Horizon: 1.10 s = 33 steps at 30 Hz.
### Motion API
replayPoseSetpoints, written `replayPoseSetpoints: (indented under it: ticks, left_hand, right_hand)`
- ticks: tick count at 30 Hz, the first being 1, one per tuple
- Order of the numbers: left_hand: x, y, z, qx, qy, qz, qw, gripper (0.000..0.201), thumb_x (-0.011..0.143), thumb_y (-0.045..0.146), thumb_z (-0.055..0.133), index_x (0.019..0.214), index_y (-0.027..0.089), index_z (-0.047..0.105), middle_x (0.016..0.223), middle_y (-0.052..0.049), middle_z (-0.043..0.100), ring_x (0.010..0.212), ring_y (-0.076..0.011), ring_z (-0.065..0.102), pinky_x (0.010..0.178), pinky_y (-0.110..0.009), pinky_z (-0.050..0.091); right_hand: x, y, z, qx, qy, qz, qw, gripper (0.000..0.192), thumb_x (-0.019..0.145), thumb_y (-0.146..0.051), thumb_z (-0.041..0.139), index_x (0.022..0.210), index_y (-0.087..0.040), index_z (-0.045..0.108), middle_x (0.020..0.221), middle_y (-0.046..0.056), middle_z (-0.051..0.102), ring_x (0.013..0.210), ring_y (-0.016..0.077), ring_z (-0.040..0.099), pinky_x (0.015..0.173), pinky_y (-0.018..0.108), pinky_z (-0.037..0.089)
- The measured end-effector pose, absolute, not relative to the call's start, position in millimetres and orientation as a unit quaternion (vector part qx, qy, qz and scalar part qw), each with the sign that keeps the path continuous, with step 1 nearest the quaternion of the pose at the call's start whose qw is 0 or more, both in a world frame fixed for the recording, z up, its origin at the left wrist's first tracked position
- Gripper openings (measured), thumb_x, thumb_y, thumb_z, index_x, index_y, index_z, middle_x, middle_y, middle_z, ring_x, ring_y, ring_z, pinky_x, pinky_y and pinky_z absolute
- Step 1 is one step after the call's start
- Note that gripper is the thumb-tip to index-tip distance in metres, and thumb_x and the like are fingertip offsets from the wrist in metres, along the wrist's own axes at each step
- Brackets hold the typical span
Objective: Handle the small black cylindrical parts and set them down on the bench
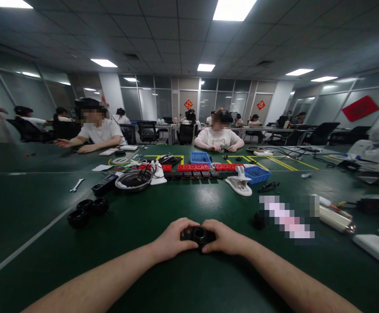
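A small black round part with a hole in its middle (199, 234) is held low over the green table, close in front of me. My left hand (178, 237) curls its fingers and thumb around the left side of it. From the other side my right hand (220, 237) grips it with bent fingers and thumb. Whether the part touches the tabletop I cannot tell. Three black round pieces (87, 211) stand clustered to the left, and another dark round piece (259, 220) lies off to the right.
Across the table's middle are red power strips (194, 168), a metal bowl (134, 179), a white clip stand (239, 182) and blue bins (257, 174). A wrench (77, 185) lies left. At right are a cream cylinder (334, 218) and a white box (378, 252). People sit opposite.
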<state>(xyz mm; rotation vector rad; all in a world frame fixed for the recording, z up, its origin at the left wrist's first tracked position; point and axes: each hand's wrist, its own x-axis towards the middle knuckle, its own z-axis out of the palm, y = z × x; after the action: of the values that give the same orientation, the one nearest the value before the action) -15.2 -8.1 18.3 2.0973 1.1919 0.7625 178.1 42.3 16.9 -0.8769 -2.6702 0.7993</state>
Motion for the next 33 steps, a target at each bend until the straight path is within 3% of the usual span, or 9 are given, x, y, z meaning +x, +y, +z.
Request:
replayPoseSetpoints:
  ticks: [5, 14, 18, 23, 30, 33]
  left_hand:
    - [-10.9, -9.3, 15.5, 0.774, 0.479, 0.302, 0.283, 0.031, 0.062, 0.024, 0.068, 0.088, 0.019, 0.053, 0.083, 0.0, 0.05, 0.076, -0.0159, 0.049, 0.064, -0.024, 0.039]
    - [-4.1, -9.4, 4.2, 0.744, 0.534, 0.342, 0.212, 0.026, 0.062, 0.021, 0.066, 0.084, 0.018, 0.051, 0.082, 0.0, 0.051, 0.075, -0.0175, 0.049, 0.065, -0.027, 0.039]
    - [-10.3, -8.5, 11.0, 0.76, 0.5, 0.331, 0.249, 0.029, 0.065, 0.022, 0.065, 0.09, 0.019, 0.053, 0.086, -0.001, 0.053, 0.078, -0.0172, 0.05, 0.065, -0.026, 0.04]
    - [-17.2, -10.2, 20.4, 0.787, 0.457, 0.306, 0.278, 0.034, 0.07, 0.023, 0.062, 0.103, 0.023, 0.053, 0.095, -0.002, 0.054, 0.088, -0.0182, 0.049, 0.073, -0.028, 0.04]
    - [-17.0, -8.7, 20.9, 0.781, 0.458, 0.302, 0.299, 0.037, 0.069, 0.022, 0.063, 0.105, 0.024, 0.054, 0.097, -0.002, 0.056, 0.089, -0.0188, 0.05, 0.075, -0.03, 0.04]
    - [-16.8, -6.9, 18.6, 0.771, 0.465, 0.305, 0.31, 0.038, 0.067, 0.022, 0.064, 0.104, 0.023, 0.054, 0.098, -0.002, 0.055, 0.09, -0.0192, 0.05, 0.075, -0.029, 0.04]
  right_hand:
    - [170.1, 32.0, 14.2, -0.383, -0.896, 0.192, 0.112, 0.041, 0.052, -0.048, 0.069, 0.074, -0.017, 0.054, 0.071, 0.0, 0.054, 0.064, 0.0151, 0.048, 0.053, 0.022, 0.03]
    - [155.6, 22.8, 7.7, -0.449, -0.886, 0.052, 0.102, 0.038, 0.065, -0.053, 0.055, 0.071, -0.016, 0.057, 0.073, 0.007, 0.061, 0.071, 0.023, 0.054, 0.063, 0.03, 0.033]
    - [163.1, 25.8, 9.7, -0.424, -0.886, 0.117, 0.143, 0.046, 0.059, -0.056, 0.059, 0.081, -0.016, 0.055, 0.08, 0.006, 0.059, 0.073, 0.0212, 0.053, 0.062, 0.029, 0.035]
    - [177.8, 35.3, 12.8, -0.326, -0.882, 0.284, 0.188, 0.054, 0.063, -0.036, 0.066, 0.111, -0.02, 0.048, 0.103, 0.005, 0.055, 0.089, 0.0194, 0.051, 0.074, 0.029, 0.038]
    - [181.5, 42.3, 18.1, -0.289, -0.888, 0.328, 0.142, 0.04, 0.067, -0.02, 0.062, 0.106, -0.021, 0.054, 0.094, 0.001, 0.057, 0.086, 0.0186, 0.051, 0.076, 0.03, 0.038]
    - [180.9, 43.9, 17.5, -0.288, -0.89, 0.327, 0.132, 0.027, 0.068, -0.021, 0.061, 0.095, -0.019, 0.058, 0.09, 0.001, 0.056, 0.083, 0.0173, 0.051, 0.074, 0.028, 0.038]
